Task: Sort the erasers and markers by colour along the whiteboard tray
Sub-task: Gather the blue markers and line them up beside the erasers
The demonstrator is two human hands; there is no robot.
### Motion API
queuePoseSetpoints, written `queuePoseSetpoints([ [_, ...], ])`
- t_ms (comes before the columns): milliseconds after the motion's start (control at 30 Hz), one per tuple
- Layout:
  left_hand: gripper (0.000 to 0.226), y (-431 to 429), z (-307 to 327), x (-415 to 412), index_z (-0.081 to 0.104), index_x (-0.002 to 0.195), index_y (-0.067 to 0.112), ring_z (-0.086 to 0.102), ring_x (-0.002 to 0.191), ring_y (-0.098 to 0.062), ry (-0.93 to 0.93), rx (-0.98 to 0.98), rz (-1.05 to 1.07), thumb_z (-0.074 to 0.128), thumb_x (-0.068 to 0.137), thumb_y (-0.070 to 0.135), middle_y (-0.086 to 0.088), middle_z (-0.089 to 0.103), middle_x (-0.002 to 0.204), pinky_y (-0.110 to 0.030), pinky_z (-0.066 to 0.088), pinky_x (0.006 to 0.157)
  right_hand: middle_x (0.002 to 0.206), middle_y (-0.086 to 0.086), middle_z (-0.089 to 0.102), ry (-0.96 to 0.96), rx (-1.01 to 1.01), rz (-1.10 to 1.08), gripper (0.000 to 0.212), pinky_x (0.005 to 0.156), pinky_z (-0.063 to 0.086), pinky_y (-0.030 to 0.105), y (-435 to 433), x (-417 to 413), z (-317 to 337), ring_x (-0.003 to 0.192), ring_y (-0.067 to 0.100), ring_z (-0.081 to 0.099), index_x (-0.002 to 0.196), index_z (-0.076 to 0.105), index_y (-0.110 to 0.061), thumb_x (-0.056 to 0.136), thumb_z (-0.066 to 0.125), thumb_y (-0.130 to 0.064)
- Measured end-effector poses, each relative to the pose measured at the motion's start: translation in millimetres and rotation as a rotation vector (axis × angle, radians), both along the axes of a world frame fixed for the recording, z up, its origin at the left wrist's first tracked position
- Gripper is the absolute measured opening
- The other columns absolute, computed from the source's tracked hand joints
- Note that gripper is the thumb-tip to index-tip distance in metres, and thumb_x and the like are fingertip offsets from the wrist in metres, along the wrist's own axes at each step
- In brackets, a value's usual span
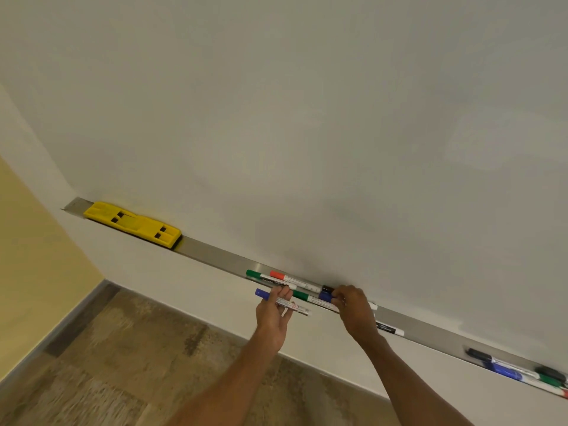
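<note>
A metal tray (215, 255) runs under the whiteboard (307, 118). A yellow eraser (132, 224) lies at its left end. My left hand (273, 318) holds a blue-capped marker (281, 302) just in front of the tray. My right hand (353, 312) pinches another blue-capped marker (326, 297) on the tray, beside a black cap (327, 289). On the tray near my hands lie a green marker (266, 277), a red marker (292, 278) and a second green marker (302, 296). A black-ended marker (388, 329) lies to the right of my right hand.
At the tray's far right lies a pile of several markers (522, 372) in black, blue, green and red. Below the tray are a white wall strip, a yellow wall (37, 256) on the left and a brown tiled floor (138, 364).
</note>
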State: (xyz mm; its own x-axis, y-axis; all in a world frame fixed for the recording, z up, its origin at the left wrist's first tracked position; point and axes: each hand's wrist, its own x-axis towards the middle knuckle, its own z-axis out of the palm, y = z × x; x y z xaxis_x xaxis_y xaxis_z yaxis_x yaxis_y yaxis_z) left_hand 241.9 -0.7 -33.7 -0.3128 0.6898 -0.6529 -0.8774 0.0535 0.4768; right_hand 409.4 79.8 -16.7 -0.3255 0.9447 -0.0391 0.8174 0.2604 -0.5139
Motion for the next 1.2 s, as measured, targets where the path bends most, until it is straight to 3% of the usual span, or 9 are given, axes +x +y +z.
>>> queuePoseSetpoints([
  [167, 0.03, 2.8, -0.8, 17.0, 0.059, 0.121, 0.001, 0.063, 0.108, -0.026, -0.016, 0.001, -0.008, 0.053, 0.095, 0.016, -0.016, 0.066, 0.118, -0.042, 0.048, 0.094, 0.113, 0.004, 0.059, -0.349, 0.064, 0.041, 0.023, 0.085, 0.051, 0.038, 6.4, 26.3, 3.1, 0.109, 0.024, 0.052, 0.111, 0.059, -0.018, 0.09, 0.054, -0.009],
  [300, 0.031, 3.0, 0.1, 25.8, 0.057, 0.122, 0.0, 0.063, 0.109, -0.027, -0.016, -0.001, -0.001, 0.051, 0.096, 0.016, -0.017, 0.065, 0.119, -0.042, 0.048, 0.095, 0.118, 0.0, 0.056, -0.461, 0.09, 0.087, 0.029, 0.086, 0.049, 0.034, 9.3, 32.7, 2.3, 0.113, 0.021, 0.05, 0.114, 0.057, -0.021, 0.088, 0.057, -0.008],
  [800, 0.028, 1.9, 0.8, 43.1, 0.055, 0.12, 0.001, 0.059, 0.115, -0.03, -0.045, -0.01, -0.017, 0.045, 0.099, 0.016, -0.018, 0.063, 0.121, -0.045, 0.043, 0.102, 0.123, 0.003, 0.051, -0.59, 0.094, 0.215, 0.035, 0.088, 0.05, 0.036, 12.6, 28.4, 0.5, 0.117, 0.021, 0.048, 0.118, 0.055, -0.017, 0.085, 0.063, -0.009],
  [1033, 0.028, 1.7, -0.2, 47.3, 0.055, 0.119, 0.0, 0.058, 0.118, -0.031, -0.046, -0.009, -0.036, 0.046, 0.099, 0.016, -0.018, 0.063, 0.12, -0.046, 0.043, 0.103, 0.124, 0.003, 0.05, -0.619, 0.071, 0.211, 0.027, 0.084, 0.051, 0.036, 12.0, 34.1, 6.7, 0.115, 0.021, 0.05, 0.117, 0.055, -0.016, 0.09, 0.058, -0.017],
  [1133, 0.023, 2.1, -2.0, 49.4, 0.058, 0.112, 0.001, 0.058, 0.117, -0.031, -0.05, -0.013, -0.045, 0.046, 0.098, 0.015, -0.018, 0.063, 0.119, -0.046, 0.043, 0.104, 0.123, 0.003, 0.051, -0.644, 0.066, 0.199, 0.026, 0.084, 0.051, 0.035, 12.2, 38.9, 8.7, 0.114, 0.021, 0.051, 0.116, 0.056, -0.018, 0.091, 0.059, -0.023],
  [1200, 0.02, 2.8, -3.2, 51.2, 0.06, 0.107, 0.002, 0.059, 0.115, -0.03, -0.052, -0.014, -0.051, 0.047, 0.098, 0.014, -0.018, 0.064, 0.118, -0.046, 0.043, 0.103, 0.123, 0.002, 0.052, -0.66, 0.069, 0.194, 0.027, 0.084, 0.052, 0.035, 12.9, 43.3, 8.0, 0.114, 0.021, 0.052, 0.115, 0.056, -0.018, 0.089, 0.062, -0.017],
])
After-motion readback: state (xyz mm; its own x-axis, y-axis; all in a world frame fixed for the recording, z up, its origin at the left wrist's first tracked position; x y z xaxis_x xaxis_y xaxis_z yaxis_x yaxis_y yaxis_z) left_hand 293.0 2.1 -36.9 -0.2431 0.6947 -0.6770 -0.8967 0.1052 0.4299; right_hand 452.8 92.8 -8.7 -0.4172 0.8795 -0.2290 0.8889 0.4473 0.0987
